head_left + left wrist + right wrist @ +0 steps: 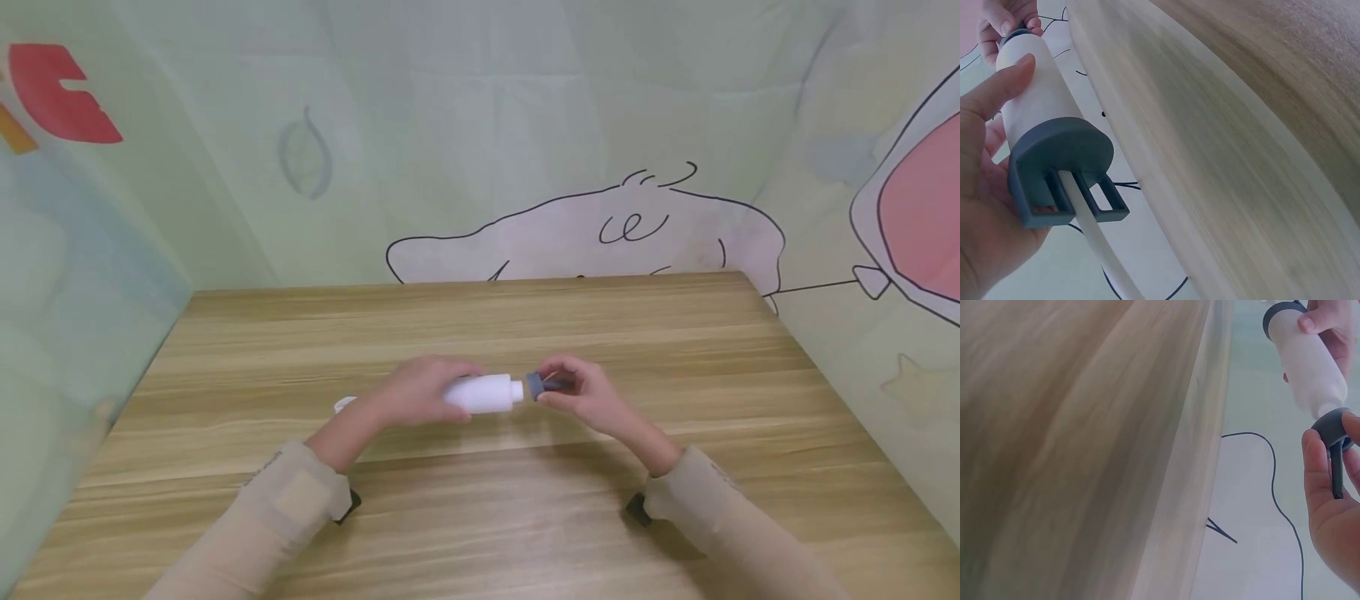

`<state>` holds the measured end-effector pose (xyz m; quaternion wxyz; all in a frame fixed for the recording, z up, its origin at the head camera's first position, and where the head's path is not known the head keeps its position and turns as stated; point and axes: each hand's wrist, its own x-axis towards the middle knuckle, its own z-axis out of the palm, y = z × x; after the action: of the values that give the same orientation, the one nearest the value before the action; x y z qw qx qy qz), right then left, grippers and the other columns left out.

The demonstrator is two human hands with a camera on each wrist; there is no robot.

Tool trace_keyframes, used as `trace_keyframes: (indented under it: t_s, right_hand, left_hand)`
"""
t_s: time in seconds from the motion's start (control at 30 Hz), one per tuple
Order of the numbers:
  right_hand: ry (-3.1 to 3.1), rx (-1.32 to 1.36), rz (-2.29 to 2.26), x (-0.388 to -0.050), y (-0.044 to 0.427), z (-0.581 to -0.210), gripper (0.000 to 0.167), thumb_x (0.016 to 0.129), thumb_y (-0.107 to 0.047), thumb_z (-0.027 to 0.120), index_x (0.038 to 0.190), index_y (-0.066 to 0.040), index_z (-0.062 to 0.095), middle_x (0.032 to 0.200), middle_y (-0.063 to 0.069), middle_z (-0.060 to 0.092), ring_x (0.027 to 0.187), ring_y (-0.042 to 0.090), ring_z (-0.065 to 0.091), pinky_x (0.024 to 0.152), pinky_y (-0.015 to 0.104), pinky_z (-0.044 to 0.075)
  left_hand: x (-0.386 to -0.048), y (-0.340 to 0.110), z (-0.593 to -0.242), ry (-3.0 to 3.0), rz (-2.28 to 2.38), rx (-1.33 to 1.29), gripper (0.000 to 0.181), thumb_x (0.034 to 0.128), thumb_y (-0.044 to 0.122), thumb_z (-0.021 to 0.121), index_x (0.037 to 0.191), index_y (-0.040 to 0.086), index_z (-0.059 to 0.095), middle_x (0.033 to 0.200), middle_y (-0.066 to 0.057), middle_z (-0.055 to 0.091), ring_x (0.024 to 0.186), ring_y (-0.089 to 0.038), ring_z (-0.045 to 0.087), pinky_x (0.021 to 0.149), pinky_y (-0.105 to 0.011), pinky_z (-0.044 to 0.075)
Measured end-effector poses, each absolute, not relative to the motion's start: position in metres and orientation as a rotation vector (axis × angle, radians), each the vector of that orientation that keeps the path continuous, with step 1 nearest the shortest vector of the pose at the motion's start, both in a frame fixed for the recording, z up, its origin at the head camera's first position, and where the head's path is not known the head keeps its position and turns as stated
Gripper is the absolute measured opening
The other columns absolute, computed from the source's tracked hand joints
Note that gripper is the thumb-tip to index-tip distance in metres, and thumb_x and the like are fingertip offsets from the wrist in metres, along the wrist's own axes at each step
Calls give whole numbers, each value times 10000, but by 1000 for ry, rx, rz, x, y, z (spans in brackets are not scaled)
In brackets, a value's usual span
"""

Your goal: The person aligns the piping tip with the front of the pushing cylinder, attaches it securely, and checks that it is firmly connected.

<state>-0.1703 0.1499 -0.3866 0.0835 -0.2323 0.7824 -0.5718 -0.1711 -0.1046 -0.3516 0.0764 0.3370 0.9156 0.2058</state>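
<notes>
My left hand [427, 390] grips a white plunger syringe [491, 394], like a pastry syringe, held sideways above the table. In the left wrist view, its rear end has a dark grey collar [1063, 147] with finger loops, and a white plunger rod [1094, 234] sticks out behind. The plunger's white end [345, 404] shows past the left wrist in the head view. My right hand [588, 396] pinches a dark grey cap [535, 386] with a dark stem [1336, 469]. The cap faces the syringe's narrow white neck [517, 391], a small gap between them in the head view.
Both hands are over the middle of a wood-grain table [480, 517]. A printed cloth [480, 125] hangs behind the table's far edge and along both sides. Dark wrist devices [639, 509] sit under the sleeves.
</notes>
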Motion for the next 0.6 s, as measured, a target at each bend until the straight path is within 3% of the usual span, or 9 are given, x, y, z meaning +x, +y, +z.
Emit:
trace_keyframes:
  t_s: [0.33,0.6]
  right_hand:
    - [2331,-727,-1687,-170,143,-385,282,744,35,645,1007,54,544,977,231,592,834,116,595,728,240,513]
    - [2370,-748,-1646,-169,141,-383,277,736,14,662,995,32,565,963,217,611,845,220,608,699,255,512]
  left_hand:
    - [-170,-102,-349,2733,628,1022,476,701,269,714,1141,163,570,1023,20,632,824,-122,555,698,-276,443]
    - [-170,-101,-349,2727,647,989,472,702,262,717,1142,172,569,1028,19,631,826,-125,554,704,-288,445]
